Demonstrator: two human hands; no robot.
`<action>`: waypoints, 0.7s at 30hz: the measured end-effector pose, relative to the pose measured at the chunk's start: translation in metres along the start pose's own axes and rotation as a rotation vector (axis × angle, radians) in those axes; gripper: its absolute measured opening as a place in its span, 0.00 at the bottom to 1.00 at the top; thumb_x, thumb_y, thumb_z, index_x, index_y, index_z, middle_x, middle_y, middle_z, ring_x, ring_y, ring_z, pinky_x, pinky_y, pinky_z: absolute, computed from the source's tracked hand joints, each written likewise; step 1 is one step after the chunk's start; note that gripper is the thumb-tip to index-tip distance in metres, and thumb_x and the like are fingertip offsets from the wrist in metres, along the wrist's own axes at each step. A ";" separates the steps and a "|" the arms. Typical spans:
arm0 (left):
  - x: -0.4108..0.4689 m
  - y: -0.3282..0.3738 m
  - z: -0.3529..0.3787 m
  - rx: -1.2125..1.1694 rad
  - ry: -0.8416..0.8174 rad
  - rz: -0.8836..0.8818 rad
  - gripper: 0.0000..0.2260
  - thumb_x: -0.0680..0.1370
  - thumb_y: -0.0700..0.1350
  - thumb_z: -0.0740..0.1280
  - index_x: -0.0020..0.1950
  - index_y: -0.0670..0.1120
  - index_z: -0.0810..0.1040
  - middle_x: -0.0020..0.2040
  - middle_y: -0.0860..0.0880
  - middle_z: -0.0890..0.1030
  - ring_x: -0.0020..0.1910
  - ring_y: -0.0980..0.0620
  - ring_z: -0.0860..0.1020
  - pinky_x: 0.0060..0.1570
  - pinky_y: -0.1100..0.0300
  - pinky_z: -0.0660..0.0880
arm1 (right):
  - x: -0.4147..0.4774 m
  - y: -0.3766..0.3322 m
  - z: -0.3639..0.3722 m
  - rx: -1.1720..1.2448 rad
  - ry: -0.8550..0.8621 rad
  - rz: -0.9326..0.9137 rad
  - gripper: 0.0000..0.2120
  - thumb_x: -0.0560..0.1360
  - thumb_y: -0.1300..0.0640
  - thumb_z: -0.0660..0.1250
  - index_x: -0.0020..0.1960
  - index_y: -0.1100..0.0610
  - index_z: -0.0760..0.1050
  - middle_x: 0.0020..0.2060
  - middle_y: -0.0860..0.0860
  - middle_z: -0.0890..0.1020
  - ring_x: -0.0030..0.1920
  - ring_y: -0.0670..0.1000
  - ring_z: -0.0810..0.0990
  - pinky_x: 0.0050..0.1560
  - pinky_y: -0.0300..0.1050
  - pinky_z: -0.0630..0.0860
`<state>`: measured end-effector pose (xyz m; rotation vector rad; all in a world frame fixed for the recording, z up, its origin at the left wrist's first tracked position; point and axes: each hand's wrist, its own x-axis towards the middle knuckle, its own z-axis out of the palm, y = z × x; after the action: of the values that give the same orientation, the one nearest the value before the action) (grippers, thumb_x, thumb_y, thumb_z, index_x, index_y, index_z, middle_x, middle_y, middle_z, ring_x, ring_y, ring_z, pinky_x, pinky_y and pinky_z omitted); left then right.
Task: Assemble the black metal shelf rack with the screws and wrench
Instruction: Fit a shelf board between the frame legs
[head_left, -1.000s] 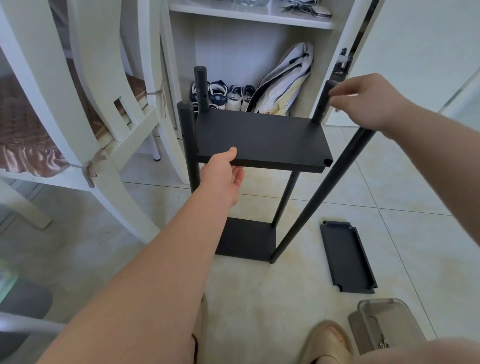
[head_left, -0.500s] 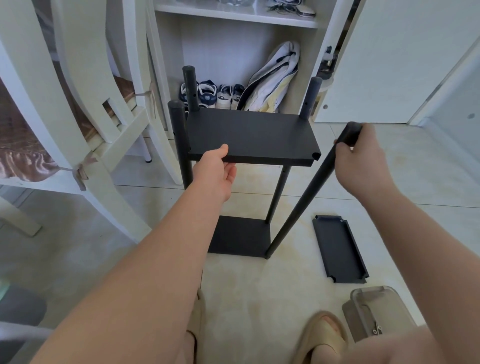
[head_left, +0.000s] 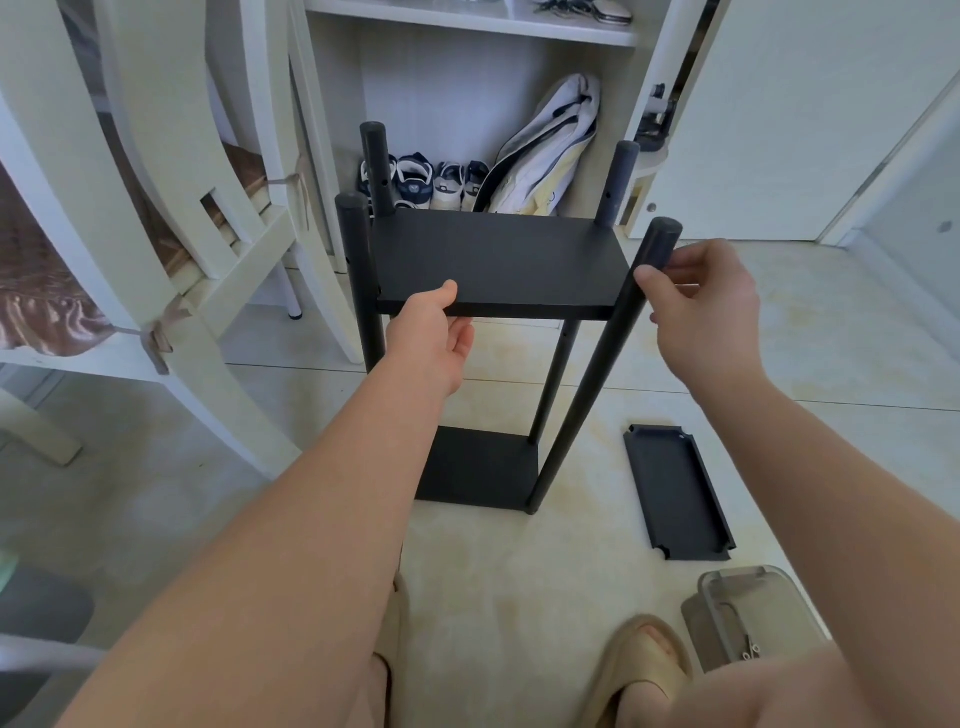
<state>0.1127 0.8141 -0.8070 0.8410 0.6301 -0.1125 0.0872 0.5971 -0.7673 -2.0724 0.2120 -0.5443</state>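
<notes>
The black metal shelf rack (head_left: 478, 467) stands half built on the tiled floor (head_left: 779, 364) before a white cabinet (head_left: 441, 104). The left hand (head_left: 431, 332) grips the near edge of its flat black upper panel (head_left: 498, 260), thumb on top, while the fingers (head_left: 693, 258) of the right hand (head_left: 701, 312) pinch the leaning near-right black pole (head_left: 595, 374) near its top. The next move is probably to swing the pole upright into the panel's corner, which is hidden here, and then screw it fast.

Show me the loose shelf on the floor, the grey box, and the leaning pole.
loose shelf (head_left: 678, 491), head view, middle of panel.
grey box (head_left: 737, 574), head view, far rim.
leaning pole (head_left: 586, 395), head view, mid shaft.
</notes>
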 end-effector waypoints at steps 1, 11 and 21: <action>0.000 0.000 0.000 -0.001 -0.004 0.001 0.12 0.78 0.43 0.71 0.60 0.44 0.76 0.54 0.45 0.84 0.51 0.50 0.83 0.41 0.61 0.78 | 0.001 0.000 0.001 0.008 -0.002 0.006 0.07 0.79 0.51 0.70 0.51 0.51 0.73 0.46 0.44 0.80 0.49 0.48 0.82 0.53 0.50 0.81; 0.003 0.004 -0.006 -0.001 0.014 0.013 0.14 0.78 0.43 0.71 0.63 0.45 0.75 0.54 0.45 0.84 0.52 0.50 0.83 0.40 0.61 0.77 | 0.006 0.010 -0.002 -0.016 0.058 0.022 0.03 0.81 0.54 0.65 0.55 0.50 0.73 0.44 0.39 0.78 0.40 0.37 0.80 0.39 0.29 0.73; 0.001 0.003 -0.007 0.013 -0.004 -0.007 0.13 0.78 0.43 0.70 0.62 0.45 0.76 0.54 0.45 0.84 0.52 0.50 0.83 0.40 0.60 0.77 | -0.005 0.016 0.008 -0.091 -0.084 0.286 0.13 0.81 0.46 0.65 0.50 0.56 0.76 0.47 0.53 0.83 0.46 0.55 0.84 0.51 0.56 0.83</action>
<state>0.1110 0.8214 -0.8093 0.8508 0.6289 -0.1252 0.0873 0.5964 -0.7858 -2.1003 0.4824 -0.2769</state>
